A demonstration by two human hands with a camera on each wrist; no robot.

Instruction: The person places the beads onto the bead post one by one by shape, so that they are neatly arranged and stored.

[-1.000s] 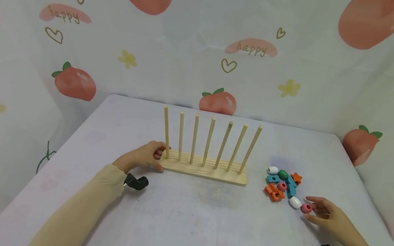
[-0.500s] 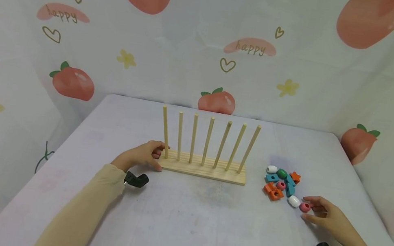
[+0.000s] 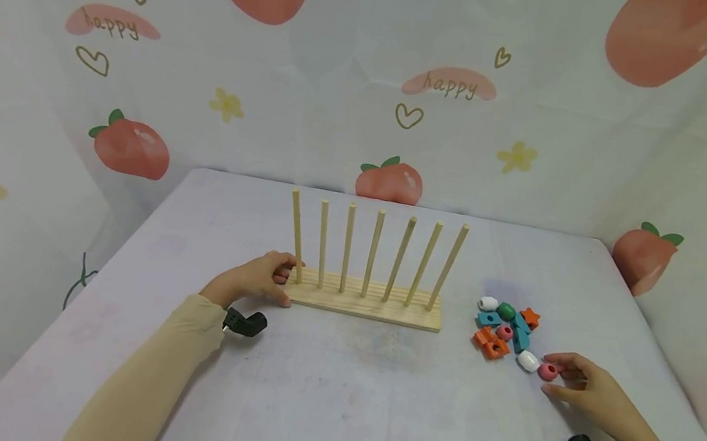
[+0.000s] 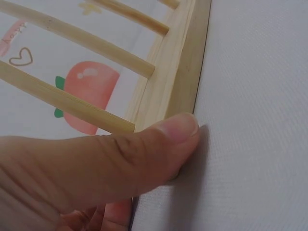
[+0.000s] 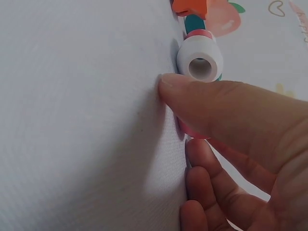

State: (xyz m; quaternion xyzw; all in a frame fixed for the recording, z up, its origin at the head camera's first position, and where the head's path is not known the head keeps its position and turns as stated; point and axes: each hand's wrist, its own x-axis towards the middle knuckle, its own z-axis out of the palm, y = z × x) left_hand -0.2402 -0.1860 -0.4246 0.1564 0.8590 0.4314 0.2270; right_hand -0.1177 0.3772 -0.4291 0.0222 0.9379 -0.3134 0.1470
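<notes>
My left hand [image 3: 256, 278] holds the left end of a pale wooden peg stand [image 3: 362, 308], a flat base with a row of several upright bare pegs. In the left wrist view the thumb [image 4: 168, 132] presses the base's front edge, the other fingers mostly hidden behind. On the right, my right hand [image 3: 591, 389] lies around a round pink bead [image 3: 548, 372] on the table, thumb and fingers loosely spread on either side. In the right wrist view the thumb [image 5: 207, 98] covers most of that bead. A white bead [image 3: 528, 361] sits just beside it.
Left of the right hand lies a cluster of beads: orange blocks [image 3: 491, 343], blue blocks [image 3: 489, 320], a green bead [image 3: 506, 311], an orange star [image 3: 530, 318], another pink bead [image 3: 504, 332] and another white bead [image 3: 488, 304]. A patterned curtain [image 3: 339, 123] hangs behind the white-covered table [image 3: 330, 409].
</notes>
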